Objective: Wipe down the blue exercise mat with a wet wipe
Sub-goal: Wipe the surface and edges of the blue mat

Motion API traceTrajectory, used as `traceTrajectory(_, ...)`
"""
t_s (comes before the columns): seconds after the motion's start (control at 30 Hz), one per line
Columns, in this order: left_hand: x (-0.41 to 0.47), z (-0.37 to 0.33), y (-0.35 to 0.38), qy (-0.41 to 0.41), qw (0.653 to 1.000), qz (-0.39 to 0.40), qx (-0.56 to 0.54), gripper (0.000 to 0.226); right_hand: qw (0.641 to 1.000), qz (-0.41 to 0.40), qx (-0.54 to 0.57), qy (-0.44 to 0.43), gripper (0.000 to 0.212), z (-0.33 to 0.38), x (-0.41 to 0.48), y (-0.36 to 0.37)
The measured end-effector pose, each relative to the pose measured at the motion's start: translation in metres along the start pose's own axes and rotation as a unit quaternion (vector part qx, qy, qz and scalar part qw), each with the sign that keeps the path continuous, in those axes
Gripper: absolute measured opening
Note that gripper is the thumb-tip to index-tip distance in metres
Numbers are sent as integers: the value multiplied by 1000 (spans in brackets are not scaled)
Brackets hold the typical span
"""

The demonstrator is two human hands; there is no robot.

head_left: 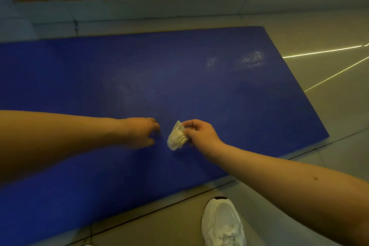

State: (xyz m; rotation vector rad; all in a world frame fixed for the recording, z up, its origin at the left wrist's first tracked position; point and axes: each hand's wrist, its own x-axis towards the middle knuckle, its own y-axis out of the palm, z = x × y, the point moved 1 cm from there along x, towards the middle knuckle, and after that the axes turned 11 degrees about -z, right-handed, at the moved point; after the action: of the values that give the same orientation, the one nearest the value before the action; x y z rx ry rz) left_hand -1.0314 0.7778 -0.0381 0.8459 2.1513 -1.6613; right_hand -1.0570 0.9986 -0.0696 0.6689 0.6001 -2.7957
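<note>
Blue exercise mat [139, 78] lies flat on tiled floor [335, 110] and fills mid-frame. Right hand [199, 132], centre frame, pinches a crumpled white wet wipe [176, 136] between thumb and fingers, the wipe low over the mat. Left hand [139, 132] just left of it rests on the mat, fingers loosely bent, holding nothing. Whitish marks [253, 59] on the mat, upper right. White shoe [223, 223] on the floor, bottom right.

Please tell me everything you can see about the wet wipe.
The wet wipe is white, soft-looking and crumpled into a small wad. The right hand pinches its right edge, holding it low over the blue mat; whether it touches the mat is unclear. The left hand lies beside it, not touching.
</note>
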Motion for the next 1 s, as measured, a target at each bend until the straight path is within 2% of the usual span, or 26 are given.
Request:
traceTrajectory(0.07, -1, 1, 0, -4, 1000, 4, 2, 47, 999, 1, -26, 28, 16, -3, 2, -2)
traceTrajectory(0.1, -2, 2, -1, -7, 1000, 7, 3, 47, 996, -18, -85, 20, 21, -6, 5, -5)
traceTrajectory(0.17, -3, 3, 0, -15, 1000, 11, 1, 47, 969, -60, -239, -11, 32, -9, 7, -15)
traceTrajectory(0.23, -2, 5, -1, -18, 1000, 12, 2, 47, 939, -91, -323, -76, 34, -8, 2, -22)
traceTrajectory(0.33, -1, 7, 0, -20, 1000, 11, 4, 46, 923, -50, -328, -194, 24, -9, -9, -18)
traceTrajectory(0.43, -1, 8, 0, -21, 1000, 15, 3, 47, 907, 33, -350, -230, 28, -22, -19, 5)
traceTrajectory(0.57, -1, 6, 1, -13, 1000, 13, 9, 46, 895, 47, -315, -313, 19, -34, -21, 29)
traceTrajectory(0.67, -3, 5, 2, -4, 1000, 7, 21, 45, 839, 112, -309, -434, 7, -38, -20, 41)
traceTrajectory(0.77, -3, 6, 2, 4, 1000, 6, 21, 42, 775, 143, -319, -527, 15, -47, -11, 45)
traceTrajectory(0.83, -2, 6, 3, 5, 1000, 0, 21, 42, 761, 121, -328, -547, 13, -45, 0, 35)
traceTrajectory(0.9, -2, 6, 2, 3, 1000, -3, 19, 43, 782, 75, -312, -535, 11, -39, 14, 14)
traceTrajectory(1.0, -2, 5, 2, 1, 1000, 0, 16, 43, 798, -46, -336, -499, 16, -34, 45, -24)
